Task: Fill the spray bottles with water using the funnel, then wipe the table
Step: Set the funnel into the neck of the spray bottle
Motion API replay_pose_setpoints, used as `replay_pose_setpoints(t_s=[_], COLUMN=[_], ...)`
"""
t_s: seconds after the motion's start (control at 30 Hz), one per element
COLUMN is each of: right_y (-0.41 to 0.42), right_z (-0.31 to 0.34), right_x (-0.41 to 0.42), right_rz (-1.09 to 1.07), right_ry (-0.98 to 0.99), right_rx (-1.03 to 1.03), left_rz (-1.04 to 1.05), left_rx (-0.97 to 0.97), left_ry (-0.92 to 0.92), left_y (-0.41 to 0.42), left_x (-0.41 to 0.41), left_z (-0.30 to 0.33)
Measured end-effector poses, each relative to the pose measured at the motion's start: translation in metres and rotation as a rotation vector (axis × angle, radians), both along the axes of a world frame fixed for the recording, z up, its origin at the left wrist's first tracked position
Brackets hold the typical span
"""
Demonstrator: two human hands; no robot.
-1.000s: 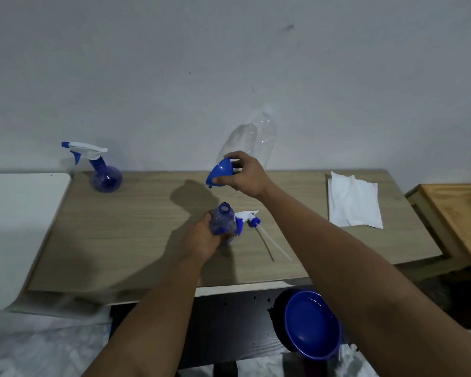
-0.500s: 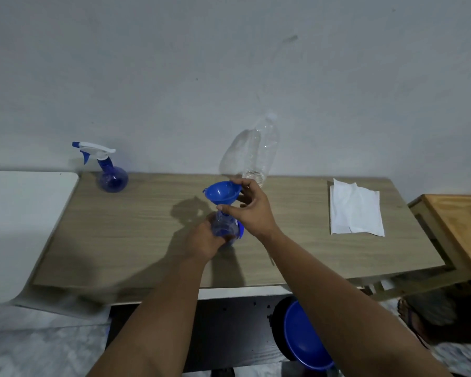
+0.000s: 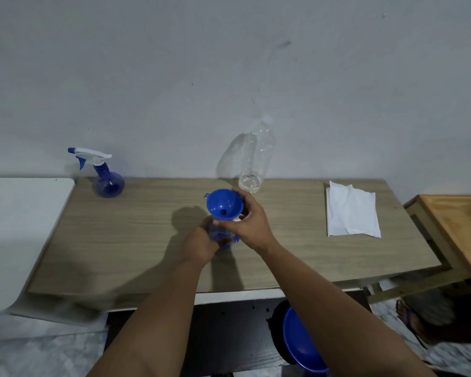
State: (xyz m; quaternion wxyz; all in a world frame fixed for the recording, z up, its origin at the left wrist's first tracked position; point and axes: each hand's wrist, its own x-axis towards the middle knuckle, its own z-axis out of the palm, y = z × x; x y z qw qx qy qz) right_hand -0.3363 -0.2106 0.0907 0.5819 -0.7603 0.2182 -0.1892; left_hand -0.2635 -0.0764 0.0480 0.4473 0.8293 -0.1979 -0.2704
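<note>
Your left hand [image 3: 201, 242] grips the open spray bottle [image 3: 220, 236], mostly hidden; your right hand [image 3: 249, 223] pinches the funnel [image 3: 224, 204] above it. Basin [image 3: 301, 346] under the worktop [image 3: 136, 240]: cut off.

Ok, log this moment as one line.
step: seating funnel | left hand: holds spray bottle | right hand: holds funnel | water: not poured

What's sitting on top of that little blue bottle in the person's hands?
A blue funnel sits upright on the spray bottle, steadied by the right hand. The left hand grips the bottle. Its neck is covered.
</note>
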Motion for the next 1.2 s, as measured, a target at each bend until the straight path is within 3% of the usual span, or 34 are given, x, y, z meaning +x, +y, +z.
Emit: replay_pose_setpoints(t_s=[0.8, 1.2], right_y=[-0.010, -0.018], right_z=[0.003, 0.014], right_x=[-0.011, -0.012], right_rz=[0.081, 0.126], right_ry=[0.090, 0.114], right_rx=[0.017, 0.024], left_rz=[-0.008, -0.052], left_rx=[0.018, 0.163], left_ry=[-0.023, -0.066], left_y=[0.000, 0.000], left_x=[0.003, 0.014], left_z=[0.003, 0.005])
